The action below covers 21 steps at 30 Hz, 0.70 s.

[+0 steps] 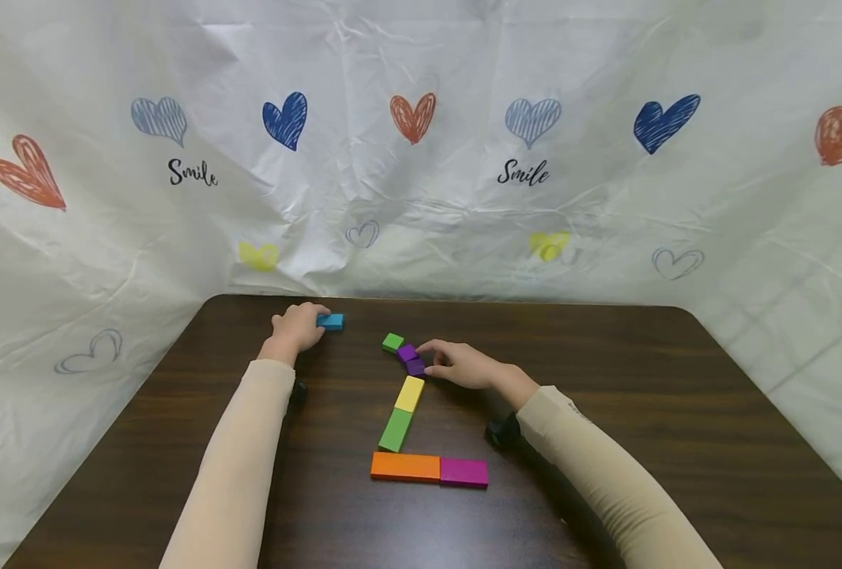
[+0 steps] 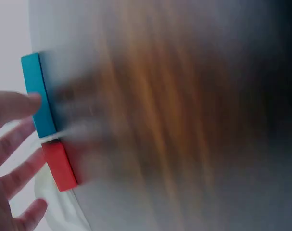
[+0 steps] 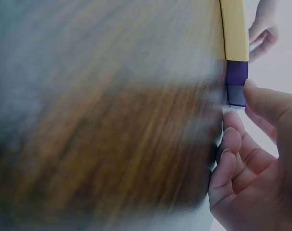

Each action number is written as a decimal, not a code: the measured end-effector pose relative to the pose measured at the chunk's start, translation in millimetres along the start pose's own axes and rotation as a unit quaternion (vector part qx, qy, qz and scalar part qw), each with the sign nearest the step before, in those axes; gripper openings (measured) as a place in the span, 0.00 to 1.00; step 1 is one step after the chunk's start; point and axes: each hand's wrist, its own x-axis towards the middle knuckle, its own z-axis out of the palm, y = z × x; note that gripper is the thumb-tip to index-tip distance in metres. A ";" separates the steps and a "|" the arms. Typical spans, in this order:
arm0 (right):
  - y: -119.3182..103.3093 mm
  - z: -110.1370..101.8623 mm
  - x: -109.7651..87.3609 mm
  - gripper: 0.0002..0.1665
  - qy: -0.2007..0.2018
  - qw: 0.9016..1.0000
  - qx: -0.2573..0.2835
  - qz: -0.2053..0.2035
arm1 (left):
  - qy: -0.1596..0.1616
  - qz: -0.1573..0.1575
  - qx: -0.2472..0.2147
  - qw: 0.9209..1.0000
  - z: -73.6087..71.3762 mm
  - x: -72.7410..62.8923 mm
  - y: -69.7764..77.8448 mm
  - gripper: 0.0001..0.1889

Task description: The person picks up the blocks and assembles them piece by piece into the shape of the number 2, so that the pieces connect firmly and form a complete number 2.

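Note:
My left hand [image 1: 300, 325] is at the far left of the table over a blue block [image 1: 332, 322]. In the left wrist view its thumb lies on the blue block, fingers behind. A red block [image 2: 60, 165] stands end to end with the blue one; the head view hides it. My right hand [image 1: 464, 364] pinches at two small purple blocks, an upper one [image 1: 407, 352] and a lower one [image 1: 415, 367], thumb on the near side and index finger beyond. A small green block [image 1: 392, 342] touches the upper one's far corner. A yellow block [image 1: 410, 393] lies just nearer.
A longer green block [image 1: 396, 430] continues the slanting line from the yellow one. Nearer still, an orange block [image 1: 405, 466] and a magenta block [image 1: 464, 472] form a crosswise row. Behind the dark wooden table [image 1: 606, 348] hangs a white sheet [image 1: 449, 197] printed with hearts.

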 end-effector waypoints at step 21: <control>2.0 -0.3 1.4 0.26 0.001 1.000 -0.004 -0.005 | -0.023 0.039 0.000 0.999 3.2 6.6 28.0 0.19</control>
